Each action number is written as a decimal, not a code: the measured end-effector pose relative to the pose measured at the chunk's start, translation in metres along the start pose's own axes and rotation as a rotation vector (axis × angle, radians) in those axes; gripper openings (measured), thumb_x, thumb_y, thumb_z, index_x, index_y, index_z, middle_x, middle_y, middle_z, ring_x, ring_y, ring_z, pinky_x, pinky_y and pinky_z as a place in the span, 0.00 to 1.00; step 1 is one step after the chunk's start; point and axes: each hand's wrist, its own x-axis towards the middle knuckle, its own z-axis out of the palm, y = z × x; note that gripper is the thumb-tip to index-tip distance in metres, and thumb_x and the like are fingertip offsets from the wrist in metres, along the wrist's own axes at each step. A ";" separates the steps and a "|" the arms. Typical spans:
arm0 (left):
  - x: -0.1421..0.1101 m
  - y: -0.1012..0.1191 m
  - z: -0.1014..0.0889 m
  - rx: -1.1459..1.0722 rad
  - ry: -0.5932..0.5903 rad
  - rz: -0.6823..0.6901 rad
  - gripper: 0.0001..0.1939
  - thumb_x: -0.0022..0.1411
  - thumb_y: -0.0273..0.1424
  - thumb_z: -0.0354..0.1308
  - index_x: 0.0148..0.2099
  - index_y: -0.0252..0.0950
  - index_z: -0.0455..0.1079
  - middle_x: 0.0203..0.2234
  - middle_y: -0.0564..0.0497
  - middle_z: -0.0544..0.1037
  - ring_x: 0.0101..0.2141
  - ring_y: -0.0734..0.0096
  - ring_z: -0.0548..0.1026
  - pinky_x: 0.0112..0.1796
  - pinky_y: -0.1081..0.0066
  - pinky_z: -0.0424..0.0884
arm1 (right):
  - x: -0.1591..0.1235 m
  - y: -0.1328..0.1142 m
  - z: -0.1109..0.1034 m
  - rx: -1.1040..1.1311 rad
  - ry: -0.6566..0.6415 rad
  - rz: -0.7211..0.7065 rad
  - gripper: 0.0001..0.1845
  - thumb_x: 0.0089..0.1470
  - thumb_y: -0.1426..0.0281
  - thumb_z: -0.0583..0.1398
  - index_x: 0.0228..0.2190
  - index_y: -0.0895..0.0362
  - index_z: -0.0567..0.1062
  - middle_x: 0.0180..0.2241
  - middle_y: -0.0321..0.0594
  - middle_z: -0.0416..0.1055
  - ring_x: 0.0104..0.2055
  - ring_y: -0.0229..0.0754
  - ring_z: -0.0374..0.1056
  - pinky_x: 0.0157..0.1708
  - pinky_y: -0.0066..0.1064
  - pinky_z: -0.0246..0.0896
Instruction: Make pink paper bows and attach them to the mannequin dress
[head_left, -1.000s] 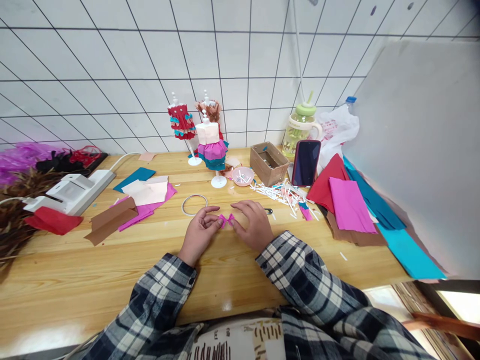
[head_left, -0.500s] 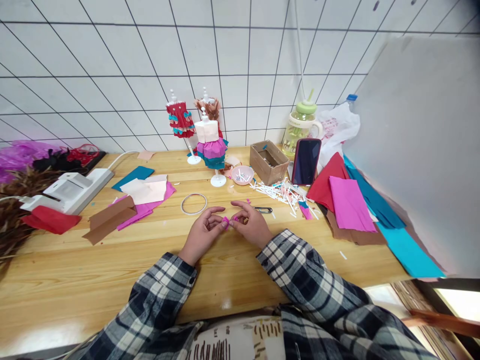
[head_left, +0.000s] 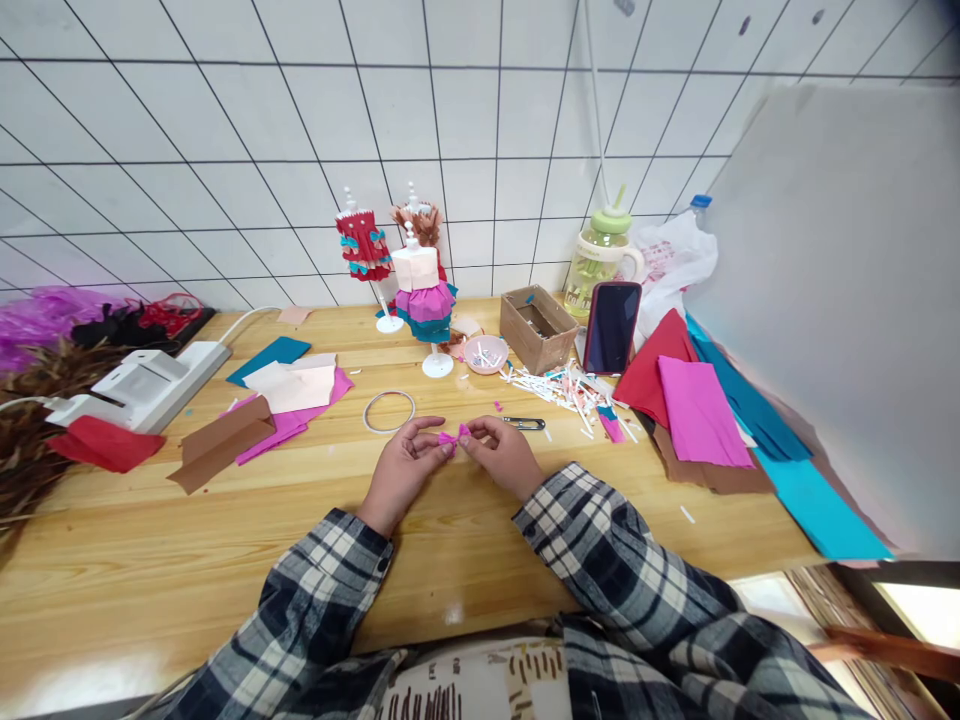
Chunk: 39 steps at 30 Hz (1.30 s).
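Observation:
Between my hands is a small magenta paper bow [head_left: 452,438], its two ends flaring from a pinched middle. My left hand [head_left: 405,468] closes thumb and finger on its left end. From the other side my right hand [head_left: 504,455] pinches the right end. Just beyond the right fingers lie small thread snips [head_left: 523,424], and a roll of tape [head_left: 388,411] rests past the left hand. Behind them stands a miniature dress form [head_left: 424,290] in a cream top and a magenta and teal ruffled skirt.
Further back are a red-dressed form [head_left: 364,245], a pink dish [head_left: 485,355], a cardboard box [head_left: 538,328], a phone [head_left: 613,327] and scattered white paper strips [head_left: 566,388]. Coloured paper [head_left: 705,410] lies right; brown paper [head_left: 221,440] and a power strip [head_left: 142,385] lie left.
My fingers have shifted slightly on the magenta paper, and more of its bow shape now shows. My right index finger has come down. The view has tilted slightly upward.

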 end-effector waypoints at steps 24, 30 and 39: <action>0.002 -0.002 -0.003 0.006 -0.046 -0.029 0.21 0.44 0.41 0.70 0.38 0.35 0.74 0.32 0.48 0.81 0.34 0.64 0.78 0.41 0.65 0.71 | 0.003 0.001 -0.005 -0.007 -0.072 -0.016 0.09 0.48 0.65 0.62 0.28 0.58 0.76 0.24 0.35 0.72 0.22 0.33 0.61 0.23 0.25 0.57; 0.002 -0.003 -0.004 0.097 -0.020 0.004 0.18 0.46 0.43 0.69 0.35 0.35 0.77 0.31 0.48 0.81 0.33 0.63 0.77 0.41 0.65 0.71 | 0.002 -0.003 -0.011 -0.132 -0.112 -0.065 0.08 0.50 0.65 0.61 0.29 0.58 0.76 0.24 0.34 0.72 0.23 0.34 0.62 0.24 0.26 0.57; 0.025 0.005 -0.021 0.090 -0.046 0.022 0.16 0.49 0.41 0.67 0.36 0.34 0.75 0.33 0.46 0.81 0.32 0.65 0.76 0.40 0.67 0.71 | 0.023 -0.002 -0.090 -1.001 -0.015 -0.276 0.14 0.50 0.58 0.64 0.34 0.55 0.76 0.37 0.44 0.70 0.45 0.48 0.62 0.44 0.37 0.54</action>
